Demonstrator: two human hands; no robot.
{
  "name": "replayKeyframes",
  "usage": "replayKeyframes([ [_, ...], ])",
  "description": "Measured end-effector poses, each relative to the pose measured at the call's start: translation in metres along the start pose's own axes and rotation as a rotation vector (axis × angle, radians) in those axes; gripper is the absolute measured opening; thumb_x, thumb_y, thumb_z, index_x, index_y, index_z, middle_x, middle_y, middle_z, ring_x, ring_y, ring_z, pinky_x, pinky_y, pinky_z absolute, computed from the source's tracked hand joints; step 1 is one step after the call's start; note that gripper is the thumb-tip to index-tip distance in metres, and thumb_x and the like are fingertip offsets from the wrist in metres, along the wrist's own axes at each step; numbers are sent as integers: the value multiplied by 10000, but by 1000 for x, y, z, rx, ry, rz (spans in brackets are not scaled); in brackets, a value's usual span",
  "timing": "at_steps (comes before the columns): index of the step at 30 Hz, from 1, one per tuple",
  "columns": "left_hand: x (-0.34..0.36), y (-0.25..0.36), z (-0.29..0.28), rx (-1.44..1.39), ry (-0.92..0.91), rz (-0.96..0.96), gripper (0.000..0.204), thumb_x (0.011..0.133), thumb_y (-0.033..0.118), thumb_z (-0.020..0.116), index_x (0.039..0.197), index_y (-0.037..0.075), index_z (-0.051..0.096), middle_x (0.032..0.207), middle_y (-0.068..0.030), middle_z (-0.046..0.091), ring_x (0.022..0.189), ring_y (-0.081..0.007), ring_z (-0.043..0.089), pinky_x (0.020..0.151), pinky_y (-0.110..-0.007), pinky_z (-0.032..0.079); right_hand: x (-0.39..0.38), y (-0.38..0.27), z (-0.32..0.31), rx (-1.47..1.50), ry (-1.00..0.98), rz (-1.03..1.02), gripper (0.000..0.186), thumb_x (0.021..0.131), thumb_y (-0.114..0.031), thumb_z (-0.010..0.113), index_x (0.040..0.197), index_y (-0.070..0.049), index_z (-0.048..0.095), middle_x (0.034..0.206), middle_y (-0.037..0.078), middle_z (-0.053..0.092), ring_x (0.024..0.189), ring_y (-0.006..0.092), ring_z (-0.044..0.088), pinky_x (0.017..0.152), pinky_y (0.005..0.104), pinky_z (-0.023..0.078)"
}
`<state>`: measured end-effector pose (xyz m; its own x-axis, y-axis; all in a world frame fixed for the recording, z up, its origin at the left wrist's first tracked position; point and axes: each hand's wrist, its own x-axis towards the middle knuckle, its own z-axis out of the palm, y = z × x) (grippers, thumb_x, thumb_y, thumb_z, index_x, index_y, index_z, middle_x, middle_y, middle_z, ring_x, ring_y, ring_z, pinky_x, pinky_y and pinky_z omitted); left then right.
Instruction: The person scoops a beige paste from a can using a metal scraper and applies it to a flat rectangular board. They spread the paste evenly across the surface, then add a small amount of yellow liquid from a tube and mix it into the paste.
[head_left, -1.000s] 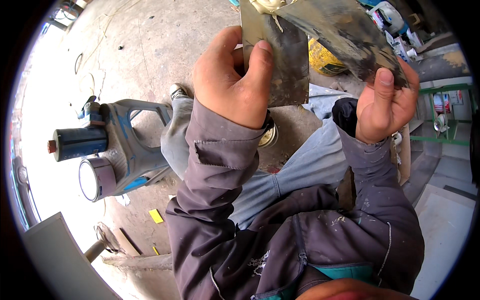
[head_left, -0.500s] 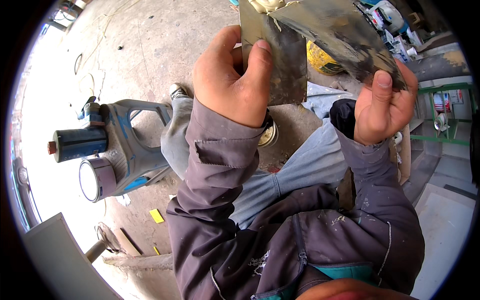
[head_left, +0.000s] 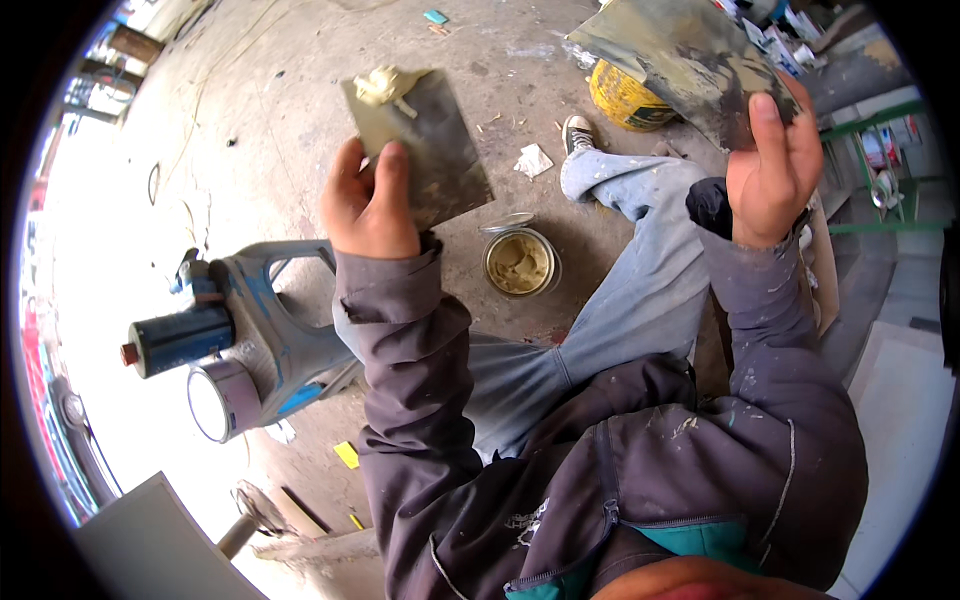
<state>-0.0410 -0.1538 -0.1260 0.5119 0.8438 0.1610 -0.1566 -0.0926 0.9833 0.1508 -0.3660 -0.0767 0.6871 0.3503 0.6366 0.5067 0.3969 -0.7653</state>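
My left hand (head_left: 372, 205) grips a flat metal filler spreader (head_left: 440, 150) by its edge, thumb on top. A lump of pale cream putty (head_left: 388, 86) sits at the far corner of that plate. In my right hand (head_left: 773, 180) is a second, larger metal spreader (head_left: 690, 70), smeared with putty and dark stains, pinched at its near right corner. The two plates are apart. Below and between my hands, an open can of beige putty (head_left: 519, 263) stands on the floor, its lid tilted at the far rim.
A grey plastic step stool (head_left: 275, 310) at left carries a dark cylindrical tool (head_left: 182, 340) and a paint can (head_left: 224, 398). A yellow tub (head_left: 625, 97) stands beyond my right leg. White paper (head_left: 533, 161) lies on the floor. A green metal frame (head_left: 875, 228) is at right.
The two spreaders, overlapping before, have parted. My left hand moved left and nearer with its plate, while the right hand shifted slightly away. The putty can has come into full view.
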Motion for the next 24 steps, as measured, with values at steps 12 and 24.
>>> replayKeyframes([
  [12,-5,-98,-30,39,-98,-245,300,852,175,542,1061,-41,543,894,-82,585,795,-144,523,701,-254,418,-142,108,-382,-189,651,837,261,859,-97,523,1113,-38,519,1164,81,491,1011,279,518,860,505,501],
  [24,-2,-137,-4,209,-72,-288,385,793,218,625,1052,-58,556,899,-133,593,790,-198,560,684,-289,459,-340,125,-340,-262,1090,1134,238,848,-28,459,1057,78,501,1040,184,542,935,323,568,722,475,557],
])
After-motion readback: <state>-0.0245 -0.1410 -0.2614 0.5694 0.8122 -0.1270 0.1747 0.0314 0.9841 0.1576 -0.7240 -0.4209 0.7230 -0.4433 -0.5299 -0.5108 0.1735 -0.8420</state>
